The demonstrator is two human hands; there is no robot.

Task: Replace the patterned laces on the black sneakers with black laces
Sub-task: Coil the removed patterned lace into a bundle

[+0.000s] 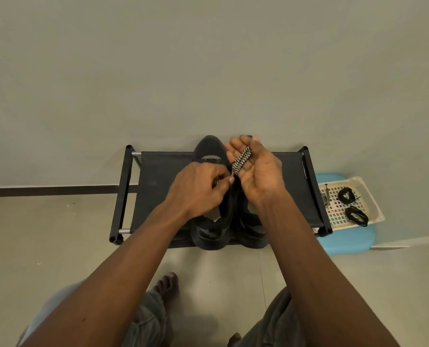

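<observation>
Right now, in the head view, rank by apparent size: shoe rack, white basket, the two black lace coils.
Largest first: shoe rack; white basket; upper black lace coil and lower black lace coil, alike, unranked.

left hand (198, 190): fingers curled, patterned lace (241, 161) pinched | right hand (257, 171): palm turned inward, fingers loosely spread | both forearms extended forward
</observation>
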